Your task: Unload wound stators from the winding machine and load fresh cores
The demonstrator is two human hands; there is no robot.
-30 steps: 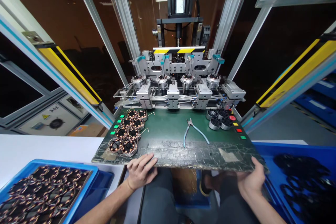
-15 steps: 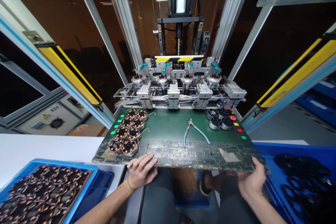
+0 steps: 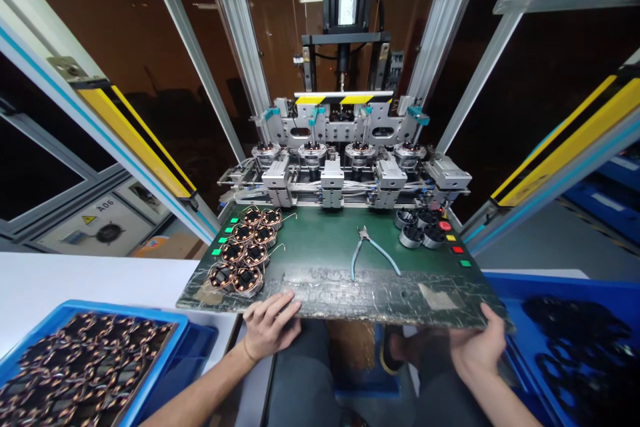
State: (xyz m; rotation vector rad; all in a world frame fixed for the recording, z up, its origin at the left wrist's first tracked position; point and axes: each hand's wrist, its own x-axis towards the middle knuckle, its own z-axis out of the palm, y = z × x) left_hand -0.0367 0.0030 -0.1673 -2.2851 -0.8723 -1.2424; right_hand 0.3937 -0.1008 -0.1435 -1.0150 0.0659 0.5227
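Observation:
My left hand (image 3: 270, 323) lies on the front edge of the green worktop (image 3: 320, 247), fingers stretched over it and holding nothing. At the right front corner my right hand (image 3: 481, 347) clasps the worktop's edge, thumb on top and fingers mostly hidden below. Several copper-wound stators (image 3: 247, 280) stand in two columns beyond my left hand. Between the hands, farther back, diagonal cutters (image 3: 367, 247) with blue handles lie spread. Several unwound stator cores (image 3: 411, 235) sit at the back right. Behind them is a winding machine (image 3: 333, 177) with stators in its round holders.
A blue tray (image 3: 183, 330) of wound stators stands at left. Black ring-shaped parts (image 3: 575, 327) fill a blue bin (image 3: 505, 280) at right. Coloured buttons (image 3: 457, 249) line the worktop's right side. Yellow posts (image 3: 145, 140) flank the machine opening.
The machine's upper plate with its yellow-black striped bar and turquoise parts has risen above the round holders. My hands, the cutters and the stators stay in place.

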